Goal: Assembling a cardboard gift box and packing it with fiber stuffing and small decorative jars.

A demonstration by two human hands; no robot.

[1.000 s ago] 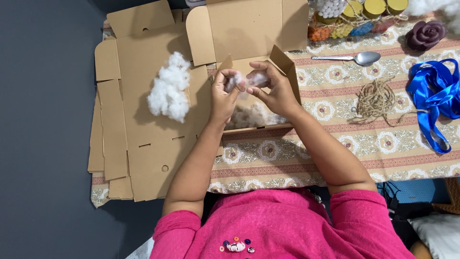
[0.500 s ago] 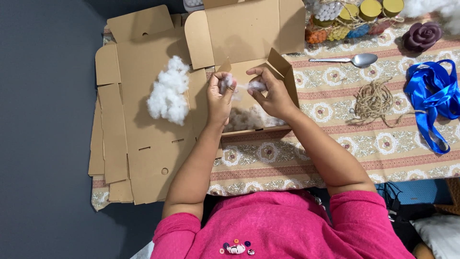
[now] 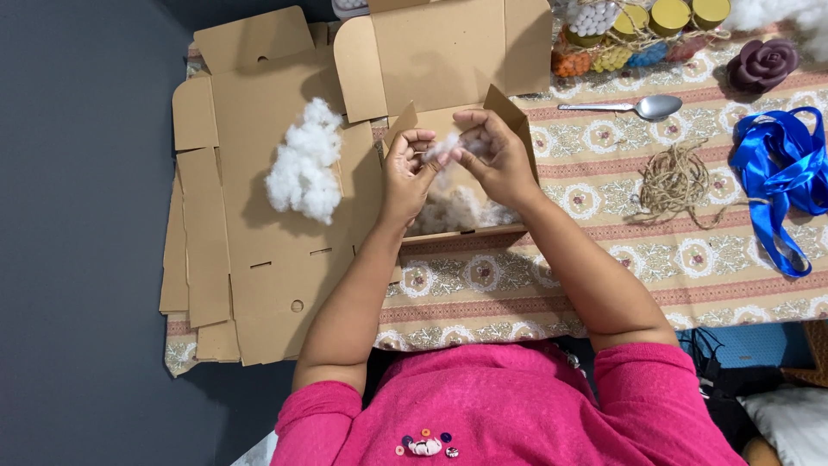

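Both hands, left [image 3: 412,168] and right [image 3: 493,155], pinch one stuffing tuft [image 3: 444,147] stretched sideways between closed fingers, directly above the open box [image 3: 457,211].

Home craft table: patterned tablecloth [image 3: 655,259], blue ribbon [image 3: 780,168], flattened cardboard boxes [image 3: 250,216].

two hands: left hand [image 3: 412,173], right hand [image 3: 493,155], at the centre. one open cardboard box [image 3: 448,52] at 12 o'clock. one stack of flat cardboard blanks [image 3: 250,250] at 9 o'clock, sheet count cannot tell. one loose stuffing clump [image 3: 304,166] at 10 o'clock. one metal spoon [image 3: 638,107], one twine bundle [image 3: 674,179], one blue ribbon [image 3: 780,173], one purple rose-shaped piece [image 3: 762,64], all 2 o'clock. three gold-lidded jars [image 3: 671,14] at 1 o'clock.
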